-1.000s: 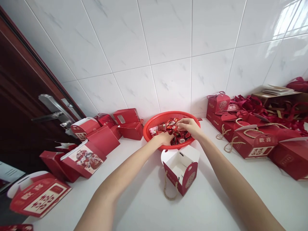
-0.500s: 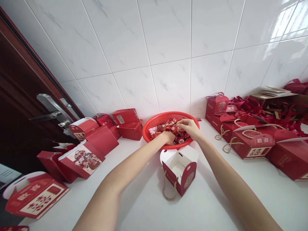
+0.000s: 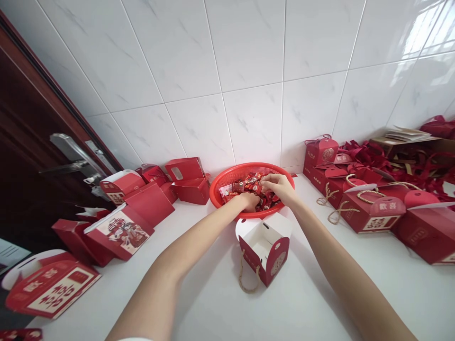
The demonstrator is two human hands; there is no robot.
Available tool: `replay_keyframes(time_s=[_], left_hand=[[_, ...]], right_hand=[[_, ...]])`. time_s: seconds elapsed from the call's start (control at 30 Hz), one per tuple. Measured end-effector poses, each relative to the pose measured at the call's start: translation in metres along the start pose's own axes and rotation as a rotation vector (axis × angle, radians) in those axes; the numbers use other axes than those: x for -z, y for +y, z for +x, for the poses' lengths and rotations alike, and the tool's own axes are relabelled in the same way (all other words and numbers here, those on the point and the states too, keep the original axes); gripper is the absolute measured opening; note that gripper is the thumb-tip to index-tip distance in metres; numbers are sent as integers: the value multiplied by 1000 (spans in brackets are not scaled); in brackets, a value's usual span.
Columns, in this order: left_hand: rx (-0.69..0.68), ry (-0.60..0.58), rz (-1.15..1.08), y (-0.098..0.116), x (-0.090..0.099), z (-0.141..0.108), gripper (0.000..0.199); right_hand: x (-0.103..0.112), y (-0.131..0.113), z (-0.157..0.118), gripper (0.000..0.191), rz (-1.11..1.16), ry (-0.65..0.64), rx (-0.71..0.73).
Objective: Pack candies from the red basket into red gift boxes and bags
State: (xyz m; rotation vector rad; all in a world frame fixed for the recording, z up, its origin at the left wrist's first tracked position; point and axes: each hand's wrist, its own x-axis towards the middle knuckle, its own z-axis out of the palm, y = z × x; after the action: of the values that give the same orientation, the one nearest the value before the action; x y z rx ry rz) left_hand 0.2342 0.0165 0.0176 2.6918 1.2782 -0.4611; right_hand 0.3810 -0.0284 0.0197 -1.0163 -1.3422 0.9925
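A red plastic colander [image 3: 216, 199] holds a heap of red-wrapped candies [image 3: 261, 201]. My left hand [image 3: 250, 201] reaches in at the near side, its fingers curled down among the candies and partly hidden. My right hand [image 3: 279, 185] is over the right part of the heap, thumb and fingers bent together at the wrappers. What either hand grips is too small to make out. Just in front of the colander, between my forearms, stands a red gift box [image 3: 265, 255] with its flaps up, white inside, and a rope handle [image 3: 249, 286] hanging at its left side.
More red boxes [image 3: 119, 232], some with raised lids, stand along the left near a dark door [image 3: 31, 142]. At the right are several rope-handled boxes [image 3: 373, 208] and a carton [image 3: 394, 142] with red ribbons. A tiled wall [image 3: 252, 118] rises behind the white table [image 3: 209, 293].
The view has shifted very slightly. Both hands stay in the colander in nearly the same pose, and the gift box has not moved.
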Motion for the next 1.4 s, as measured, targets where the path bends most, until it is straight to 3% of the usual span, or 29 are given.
replay_keyframes(time_s=[0.17,0.43,0.7,0.9,1.0,1.2,1.3,1.4], left_hand=[[32,-77,24,5,5,-5,41],[-16,-64,-55,3,12,-18,51],[-69,87,-526,-6,11,-19,50],[-157,460,-954,-24,13,-26,49],[-173,569,-1077,-29,14,-30,50],[-200,666,-1220,-30,13,-31,56],[-243,629,-1259,-29,13,-31,60],[-241,610,-1327,-27,13,-31,51]], right_hand=[[0,3,2,17,6,-10,-2],[0,2,1,20,38,30,32],[-1,4,2,16,12,110,43],[-1,3,1,18,-16,198,62],[-1,2,1,23,-19,185,35],[2,2,2,53,37,-39,7],[4,1,1,51,55,-65,0],[4,-1,-1,46,79,-32,30]])
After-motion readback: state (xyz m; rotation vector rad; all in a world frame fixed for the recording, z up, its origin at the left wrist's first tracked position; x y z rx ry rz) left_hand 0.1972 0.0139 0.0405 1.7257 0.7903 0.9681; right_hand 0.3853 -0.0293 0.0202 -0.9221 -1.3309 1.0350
